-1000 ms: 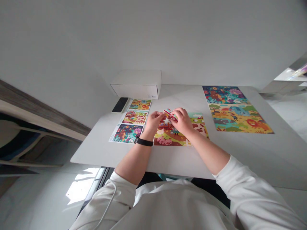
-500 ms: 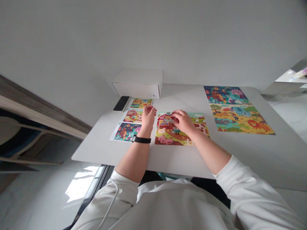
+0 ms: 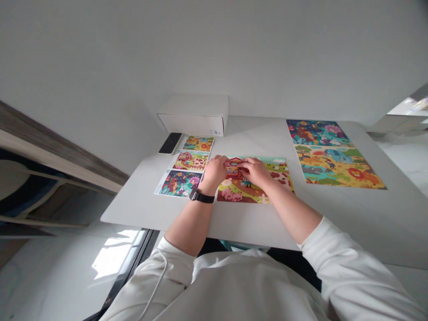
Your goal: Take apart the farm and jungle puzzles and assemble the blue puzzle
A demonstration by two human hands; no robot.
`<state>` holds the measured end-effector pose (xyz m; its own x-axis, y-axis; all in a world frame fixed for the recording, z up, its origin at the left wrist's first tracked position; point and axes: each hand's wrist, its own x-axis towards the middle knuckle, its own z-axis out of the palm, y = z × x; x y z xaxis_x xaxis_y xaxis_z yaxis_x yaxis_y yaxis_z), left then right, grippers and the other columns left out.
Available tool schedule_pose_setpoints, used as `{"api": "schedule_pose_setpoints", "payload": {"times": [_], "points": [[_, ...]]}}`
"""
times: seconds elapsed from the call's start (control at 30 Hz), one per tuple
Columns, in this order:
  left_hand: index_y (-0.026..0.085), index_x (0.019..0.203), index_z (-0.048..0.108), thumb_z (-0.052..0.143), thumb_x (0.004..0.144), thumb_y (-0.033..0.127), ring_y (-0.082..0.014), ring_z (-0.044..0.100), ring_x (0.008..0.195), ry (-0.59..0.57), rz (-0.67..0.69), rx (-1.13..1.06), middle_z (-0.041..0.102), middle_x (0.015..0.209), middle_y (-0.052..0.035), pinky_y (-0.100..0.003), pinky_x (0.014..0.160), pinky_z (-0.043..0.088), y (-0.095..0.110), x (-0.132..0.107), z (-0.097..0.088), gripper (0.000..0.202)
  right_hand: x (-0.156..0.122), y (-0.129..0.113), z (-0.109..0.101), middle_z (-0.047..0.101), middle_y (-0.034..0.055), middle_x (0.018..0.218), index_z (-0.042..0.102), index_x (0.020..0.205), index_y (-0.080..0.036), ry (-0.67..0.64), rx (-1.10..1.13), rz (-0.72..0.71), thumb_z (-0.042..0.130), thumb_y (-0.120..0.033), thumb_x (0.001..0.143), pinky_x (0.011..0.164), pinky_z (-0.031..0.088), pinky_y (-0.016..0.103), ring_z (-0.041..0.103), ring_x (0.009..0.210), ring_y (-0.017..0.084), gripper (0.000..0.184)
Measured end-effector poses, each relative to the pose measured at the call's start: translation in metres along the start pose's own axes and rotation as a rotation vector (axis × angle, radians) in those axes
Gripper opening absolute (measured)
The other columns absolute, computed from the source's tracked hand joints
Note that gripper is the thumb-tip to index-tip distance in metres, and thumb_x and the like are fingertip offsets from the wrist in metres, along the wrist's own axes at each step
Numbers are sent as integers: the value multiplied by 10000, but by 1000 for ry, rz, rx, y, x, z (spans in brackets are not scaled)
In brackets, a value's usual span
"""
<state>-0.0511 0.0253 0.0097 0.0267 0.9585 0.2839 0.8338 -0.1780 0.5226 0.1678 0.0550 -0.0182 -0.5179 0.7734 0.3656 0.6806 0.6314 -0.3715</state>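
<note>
A colourful farm jigsaw puzzle (image 3: 247, 192) lies flat on the table, showing a red barn, pigs, a cow and a small figure. My right hand (image 3: 256, 171) bends over its upper middle, thumb and fingers pinched on a red puzzle piece (image 3: 234, 162) at the barn's roof. At the barn's left side, my left hand (image 3: 216, 170) is closed, its fingertips against the puzzle's upper left part. What the left fingers hold, if anything, is hidden behind the hand. A black watch band circles my left wrist.
Left of the puzzle lies a sheet with three small reference pictures (image 3: 189, 161), partly behind my left hand. A phone (image 3: 170, 143) and a white box (image 3: 190, 122) are behind it. Two puzzle pictures, a dark forest (image 3: 317, 133) and a yellow savanna (image 3: 337, 167), lie at the right.
My left hand has moved right and down, from above the sheet's edge onto the puzzle's upper left. The gap in the barn's roof now looks covered by red. My right hand has barely shifted.
</note>
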Motion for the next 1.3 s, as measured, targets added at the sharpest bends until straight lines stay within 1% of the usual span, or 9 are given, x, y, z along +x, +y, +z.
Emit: {"api": "schedule_pose_setpoints", "payload": {"times": [0.17, 0.37, 0.5, 0.67, 0.87, 0.97, 1.03, 1.17, 1.3], "points": [[214, 1117, 815, 541, 905, 60, -309, 725, 1076, -80, 64, 66, 776, 1126, -150, -416, 996, 557, -5, -1, 5, 379, 1, -1, 2, 778, 76, 1303, 843, 1211, -283, -15, -11, -2, 693, -194, 957, 1094, 515, 500, 680, 1154, 305, 308], [228, 1077, 830, 563, 904, 97, -304, 726, 1096, -100, 87, 89, 782, 1179, -148, -417, 1021, 562, -11, -1, 9, 345, 0, -2, 2, 782, 81, 1303, 848, 1219, -289, -19, -18, -1, 687, -214, 965, 1088, 502, 501, 664, 1147, 309, 310], [213, 1078, 830, 555, 905, 90, -301, 725, 1117, -109, 89, 102, 789, 1172, -156, -416, 1040, 560, -9, -1, 9, 348, 0, -4, 1, 775, 77, 1328, 851, 1216, -296, -33, -28, 7, 679, -222, 975, 1090, 485, 502, 650, 1147, 309, 305], [207, 1132, 815, 533, 946, 106, -267, 711, 1187, -175, 37, 169, 781, 1242, -126, -395, 1116, 533, -1, -2, 2, 353, 0, -10, -6, 747, 92, 1383, 839, 1267, -271, -102, -67, 40, 639, -230, 1010, 1114, 450, 474, 618, 1203, 305, 328], [218, 1139, 819, 535, 962, 116, -261, 699, 1201, -207, 13, 217, 769, 1255, -115, -386, 1121, 526, 4, -2, 0, 350, 4, -16, -14, 739, 75, 1427, 816, 1322, -278, -192, -109, 65, 595, -225, 1044, 1109, 436, 446, 608, 1217, 298, 359], [214, 1125, 824, 529, 981, 140, -263, 695, 1202, -203, 28, 224, 769, 1251, -123, -398, 1126, 524, 3, -3, 2, 337, 4, -22, -18, 742, 59, 1437, 818, 1320, -283, -229, -139, 59, 589, -226, 1048, 1094, 442, 441, 620, 1203, 302, 360], [208, 1138, 825, 532, 1002, 175, -266, 698, 1199, -200, 53, 230, 770, 1251, -129, -405, 1131, 522, 4, -3, 3, 325, 3, -26, -21, 727, 63, 1468, 824, 1306, -261, -255, -157, 41, 586, -242, 1054, 1098, 443, 443, 628, 1200, 309, 347], [211, 1169, 834, 548, 1038, 259, -272, 703, 1203, -233, 108, 247, 778, 1234, -132, -413, 1145, 513, 6, -3, 2, 319, 1, -33, -24, 693, 90, 1515, 797, 1345, -212, -301, -185, 0, 558, -245, 1071, 1131, 441, 451, 630, 1234, 324, 365], [242, 1222, 833, 603, 1008, 242, -282, 693, 1235, -263, 131, 261, 771, 1270, -118, -413, 1148, 507, 7, -3, -2, 314, 1, -34, -25, 695, 126, 1498, 770, 1379, -197, -324, -179, -18, 574, -235, 1066, 1171, 438, 452, 621, 1292, 329, 371]]}}
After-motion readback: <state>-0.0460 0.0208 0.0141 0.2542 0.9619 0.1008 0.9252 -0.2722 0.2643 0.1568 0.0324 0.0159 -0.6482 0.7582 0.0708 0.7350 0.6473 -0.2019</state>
